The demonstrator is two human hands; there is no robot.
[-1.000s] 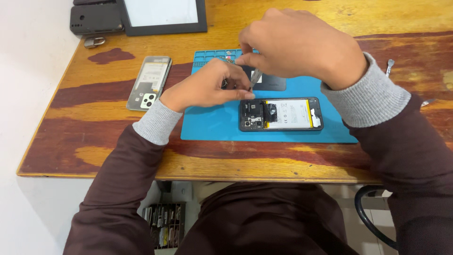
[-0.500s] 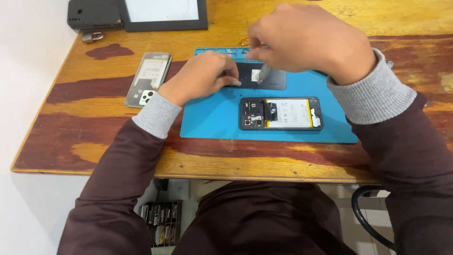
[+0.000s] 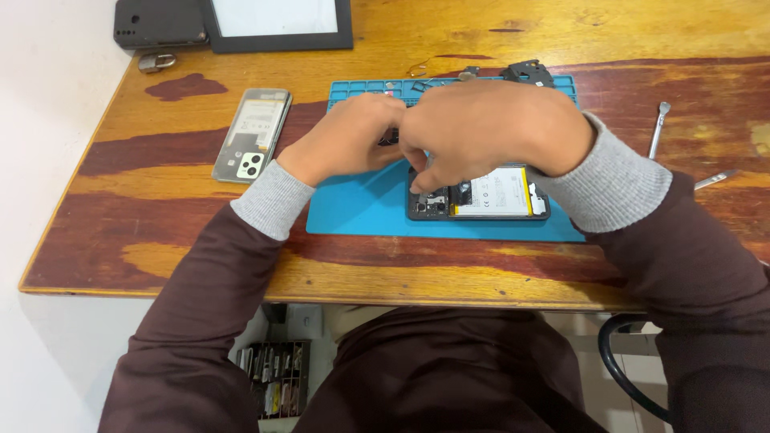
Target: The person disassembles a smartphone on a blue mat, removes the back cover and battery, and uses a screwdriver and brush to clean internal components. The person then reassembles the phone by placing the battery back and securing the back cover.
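An opened phone [image 3: 491, 195], with its white battery and circuit board showing, lies on a blue work mat [image 3: 361, 210]. My right hand [image 3: 493, 128] reaches over it, and its pinched fingertips touch the board end at the phone's left. Whatever they hold is hidden. Just to the left, my left hand [image 3: 346, 138] rests on the mat with its fingers curled on a small dark part [image 3: 390, 136] between the two hands.
The phone's back cover [image 3: 253, 134] lies left of the mat. A framed white panel [image 3: 277, 20], a black box [image 3: 156, 22] and a small metal piece [image 3: 157, 61] sit at the back left. A black part [image 3: 526, 72] sits on the mat's far edge. Two metal tools [image 3: 658, 127] [image 3: 716, 180] lie to the right.
My right hand has dropped from the mat's far edge to the phone's board end. My left hand has stayed on the mat beside it.
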